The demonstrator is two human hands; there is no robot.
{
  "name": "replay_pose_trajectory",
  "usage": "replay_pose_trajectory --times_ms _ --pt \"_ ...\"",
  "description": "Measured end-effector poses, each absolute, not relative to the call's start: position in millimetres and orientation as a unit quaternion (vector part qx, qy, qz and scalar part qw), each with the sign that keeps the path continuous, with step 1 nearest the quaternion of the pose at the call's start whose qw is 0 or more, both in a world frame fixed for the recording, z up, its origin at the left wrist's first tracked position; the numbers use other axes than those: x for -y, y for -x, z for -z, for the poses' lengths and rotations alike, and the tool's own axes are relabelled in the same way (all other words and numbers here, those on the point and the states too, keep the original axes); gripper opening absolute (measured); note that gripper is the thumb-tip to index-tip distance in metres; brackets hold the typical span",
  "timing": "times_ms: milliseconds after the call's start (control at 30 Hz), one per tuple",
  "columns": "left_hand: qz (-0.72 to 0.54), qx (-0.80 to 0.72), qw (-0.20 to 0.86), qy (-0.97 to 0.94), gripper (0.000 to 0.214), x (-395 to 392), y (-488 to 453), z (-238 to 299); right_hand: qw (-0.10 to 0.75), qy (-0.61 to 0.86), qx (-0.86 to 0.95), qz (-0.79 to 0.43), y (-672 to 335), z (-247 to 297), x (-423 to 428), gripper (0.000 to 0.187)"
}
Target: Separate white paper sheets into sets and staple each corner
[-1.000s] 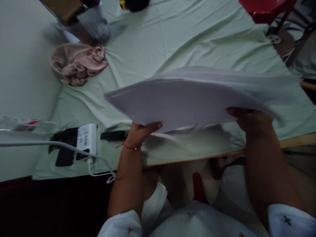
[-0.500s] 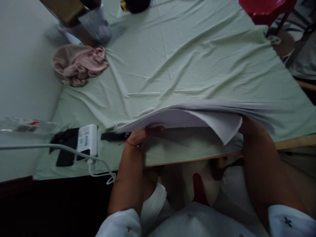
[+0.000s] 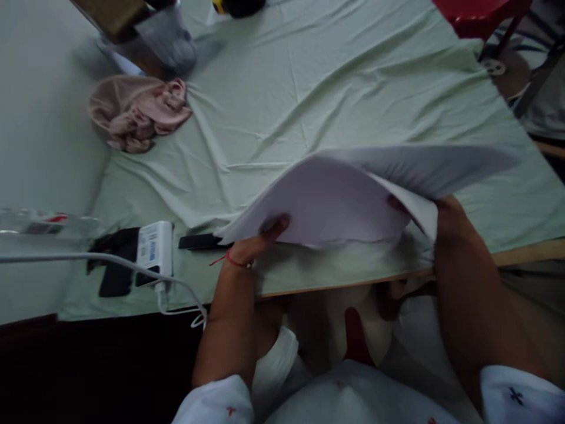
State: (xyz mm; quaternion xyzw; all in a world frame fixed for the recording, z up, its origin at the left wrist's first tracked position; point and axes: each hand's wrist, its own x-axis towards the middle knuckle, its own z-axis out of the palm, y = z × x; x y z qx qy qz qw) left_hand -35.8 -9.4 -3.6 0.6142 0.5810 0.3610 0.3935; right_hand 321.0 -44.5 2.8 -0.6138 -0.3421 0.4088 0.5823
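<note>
Several white paper sheets (image 3: 326, 200) arch up over the near edge of the green-covered table. At their left near corner, my left hand (image 3: 260, 235) is closed on them, thumb on top and the other fingers hidden underneath; a red string circles that wrist. My right hand (image 3: 441, 212) grips the right side, where one sheet curls back over the fingers. Beyond it the far right part of the paper is blurred by motion. A black, flat, long object (image 3: 198, 242) lies just left of my left hand, partly under the paper's corner.
A white box-shaped device (image 3: 154, 250) with a cable sits at the left beside a dark phone-like object (image 3: 115, 277). Farther back lie a crumpled pink cloth (image 3: 145, 112) and a clear plastic bag (image 3: 170, 41). A red chair (image 3: 481, 15) stands beyond the table's right edge.
The paper has swung up from nearly edge-on, so its broad white face now shows. Its arch is higher, and my right hand has risen slightly; my left hand stays near the same place.
</note>
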Motion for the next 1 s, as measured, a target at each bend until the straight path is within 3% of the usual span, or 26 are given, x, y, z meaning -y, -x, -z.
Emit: replay_pose_trajectory --times_ms 167,367,467,567,767,1000 --pt "-0.356 -0.58 0.454 -0.575 0.065 13.3 28.6 6.4 0.56 0.585 0.411 -0.42 -322.1 3.1 43.7 0.041" --pt "-0.366 -0.549 0.519 -0.544 0.052 4.0 23.9 1.3 0.487 0.603 0.38 -0.505 -329.0 8.1 38.6 0.037" --pt "-0.34 -0.549 0.54 -0.54 0.044 4.3 25.0 1.0 0.496 0.598 0.347 -0.526 -326.4 5.1 34.1 0.042" --pt "-0.332 -0.535 0.557 -0.541 0.049 8.0 22.7 3.2 0.523 0.614 0.332 -0.488 -322.9 -0.2 31.7 0.042" --pt "-0.445 -0.523 0.485 -0.541 0.051 6.2 18.3 13.6 0.583 0.588 0.362 -0.428 -323.2 -5.9 37.4 0.037" --pt "-0.459 -0.547 0.395 -0.578 0.058 7.5 41.1 17.9 0.526 0.58 0.447 -0.432 -323.5 5.9 44.2 0.036"
